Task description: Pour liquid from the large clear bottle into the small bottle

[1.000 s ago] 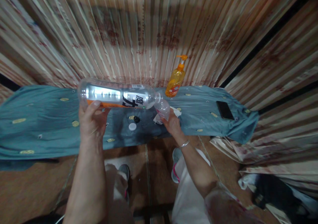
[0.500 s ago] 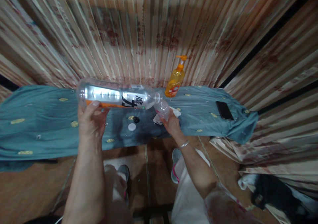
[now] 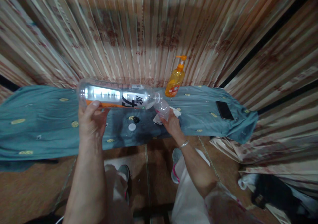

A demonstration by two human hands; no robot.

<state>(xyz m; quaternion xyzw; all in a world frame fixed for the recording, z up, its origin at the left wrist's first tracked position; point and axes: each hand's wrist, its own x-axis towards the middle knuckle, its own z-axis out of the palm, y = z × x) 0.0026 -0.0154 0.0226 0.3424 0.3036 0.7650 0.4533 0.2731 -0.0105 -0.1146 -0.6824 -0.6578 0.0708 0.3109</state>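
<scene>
My left hand (image 3: 92, 118) is closed around the base end of a large clear plastic bottle (image 3: 111, 94) with a silver and orange label. The bottle lies nearly level in the air, its neck pointing right. Its mouth meets the opening of a small clear plastic bottle (image 3: 162, 108), which stands tilted. My right hand (image 3: 172, 122) grips that small bottle from the right, fingers wrapped around its lower part. Behind the right hand lies a crumpled white tissue (image 3: 177, 112). Below the large bottle rest a white cap (image 3: 132, 127) and a small black cap (image 3: 136, 119).
A teal patterned cloth (image 3: 54, 118) covers the long narrow bench. An orange pump bottle (image 3: 175, 80) stands near its back edge, and a black phone (image 3: 224, 110) lies at the right. Striped curtains (image 3: 119, 35) hang behind. A dark bag (image 3: 275, 194) sits on the floor at right.
</scene>
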